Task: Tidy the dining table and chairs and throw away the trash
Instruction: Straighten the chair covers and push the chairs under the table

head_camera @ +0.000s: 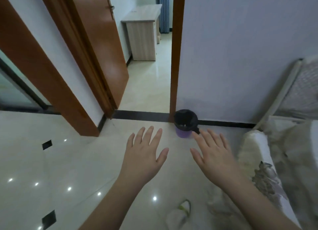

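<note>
On the pale tiled floor [51, 161], by the foot of the wall, the trash end of the job looked close to finished. Neither hand carried anything, and no dining table or chair showed in the view, so how tidy those were could not be told from here. A few pale scraps seemed to lie inside the bin, which suggests the trash had gone in, though that is a judgement and not something plainly seen.

At the far left stood a brown door frame [43, 71], then an open wooden door [103, 49] leading to a further room with a light wood desk [142, 35].

The left hand [144, 154] was held out palm down over the floor, its fingers straight and spread wide, holding nothing. It hung to the left of the bin and nearer the camera, apart from it.

The purple trash bin [185, 124], lined with a black bag, stood on the floor against the dark skirting at the base of the wall, just beside the right post of the doorway.

The right hand [213, 154] was likewise flat and spread wide, empty. Its fingertips [196, 136] overlapped the bin's lower right edge in the picture, though whether they touched it could not be told.

At the right edge lay a pale sofa [275, 161] with a patterned cover. Near the bottom edge, a slipper [182, 212] showed on the floor.
</note>
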The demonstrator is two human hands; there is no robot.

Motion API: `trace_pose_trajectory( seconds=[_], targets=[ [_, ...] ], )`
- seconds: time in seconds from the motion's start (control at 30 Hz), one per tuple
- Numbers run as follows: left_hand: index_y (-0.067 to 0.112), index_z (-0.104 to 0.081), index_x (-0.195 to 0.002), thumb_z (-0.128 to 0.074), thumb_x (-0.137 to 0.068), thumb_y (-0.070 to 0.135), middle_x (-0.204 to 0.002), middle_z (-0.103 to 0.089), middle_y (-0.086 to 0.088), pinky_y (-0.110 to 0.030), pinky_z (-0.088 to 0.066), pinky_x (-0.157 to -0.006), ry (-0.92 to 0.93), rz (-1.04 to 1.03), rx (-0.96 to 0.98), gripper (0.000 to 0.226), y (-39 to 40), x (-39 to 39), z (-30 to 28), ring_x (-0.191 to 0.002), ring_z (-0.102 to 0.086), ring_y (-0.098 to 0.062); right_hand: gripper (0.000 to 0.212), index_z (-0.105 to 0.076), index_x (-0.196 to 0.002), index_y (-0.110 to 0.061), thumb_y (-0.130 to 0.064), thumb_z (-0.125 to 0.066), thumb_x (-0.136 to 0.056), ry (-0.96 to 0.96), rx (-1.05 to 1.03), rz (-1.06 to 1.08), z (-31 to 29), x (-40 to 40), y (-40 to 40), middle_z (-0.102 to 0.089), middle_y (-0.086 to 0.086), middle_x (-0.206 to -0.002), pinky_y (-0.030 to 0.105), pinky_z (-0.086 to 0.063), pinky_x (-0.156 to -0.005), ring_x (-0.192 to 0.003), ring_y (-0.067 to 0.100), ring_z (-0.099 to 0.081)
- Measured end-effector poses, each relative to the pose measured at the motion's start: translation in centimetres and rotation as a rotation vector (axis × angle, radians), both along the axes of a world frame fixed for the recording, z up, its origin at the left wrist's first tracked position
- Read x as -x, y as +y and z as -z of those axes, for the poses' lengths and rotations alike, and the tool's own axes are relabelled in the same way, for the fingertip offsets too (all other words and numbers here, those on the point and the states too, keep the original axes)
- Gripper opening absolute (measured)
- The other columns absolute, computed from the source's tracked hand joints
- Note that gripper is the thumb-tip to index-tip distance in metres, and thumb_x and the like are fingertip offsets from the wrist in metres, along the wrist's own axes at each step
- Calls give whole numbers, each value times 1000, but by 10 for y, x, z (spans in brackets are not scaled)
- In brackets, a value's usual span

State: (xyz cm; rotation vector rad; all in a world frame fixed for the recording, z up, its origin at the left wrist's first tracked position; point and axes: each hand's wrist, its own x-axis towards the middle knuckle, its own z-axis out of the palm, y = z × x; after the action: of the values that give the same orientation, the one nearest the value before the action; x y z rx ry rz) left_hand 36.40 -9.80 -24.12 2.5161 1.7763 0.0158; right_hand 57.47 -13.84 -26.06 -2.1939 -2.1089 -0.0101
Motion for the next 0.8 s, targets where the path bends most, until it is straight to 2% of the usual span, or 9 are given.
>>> trace_pose_trajectory(
  seconds=[0.13,0.23,0.37,0.4,0.53,0.67,0.8],
  targets=[
    [35,-8,-151,9,-82,69,-161,-7,3,-44,-1,-119,17,64,-26,79,77,-48,-1,-148,-2,-21,68,-31,-146,-27,-57,-5,-91,24,-12,62,6,-45,63,-35,2,-152,41,-6,-115,-144,22,-22],
    [38,-8,-151,12,-80,67,-161,-10,4,-45,-5,-120,15,125,-37,79,126,-85,-12,-148,-3,-20,63,-41,-142,-26,-55,-14,-93,17,-40,116,-1,-85,105,-44,4,-146,40,-10,-115,-139,24,-32],
    [39,-35,-144,-12,-92,63,-151,-38,-2,-45,-13,-113,52,217,-88,62,192,-126,-22,-142,-30,-26,58,-55,-129,-15,-48,-26,-92,34,-94,223,-13,-144,161,-57,11,-132,45,-19,-108,-126,33,-47],
    [38,-37,-143,-13,-92,63,-150,-40,-2,-45,-14,-112,52,231,-89,61,205,-136,-22,-141,-32,-26,56,-56,-128,-14,-47,-28,-92,37,-113,254,-15,-156,170,-57,12,-131,45,-20,-106,-125,34,-49],
    [35,-27,-147,-6,-88,63,-156,-28,2,-44,-12,-117,13,317,-66,68,255,-181,-22,-146,-19,-22,55,-57,-127,-13,-46,-31,-92,34,-166,353,-16,-190,197,-58,13,-130,46,-20,-107,-124,35,-49],
    [28,-38,-142,-26,-93,57,-143,-48,-3,-46,-31,-109,-11,438,-121,59,311,-230,-15,-134,-41,-27,55,-55,-129,-15,-48,-29,-92,40,-139,443,-10,-219,227,-56,11,-132,45,-19,-107,-126,32,-47],
    [25,-40,-142,-28,-93,55,-139,-53,-7,-48,-37,-105,-78,556,-144,59,367,-284,-2,-129,-47,-29,56,-53,-132,-16,-48,-27,-93,20,-142,534,-7,-253,262,-54,10,-136,49,-25,-110,-130,32,-44]
  ],
)
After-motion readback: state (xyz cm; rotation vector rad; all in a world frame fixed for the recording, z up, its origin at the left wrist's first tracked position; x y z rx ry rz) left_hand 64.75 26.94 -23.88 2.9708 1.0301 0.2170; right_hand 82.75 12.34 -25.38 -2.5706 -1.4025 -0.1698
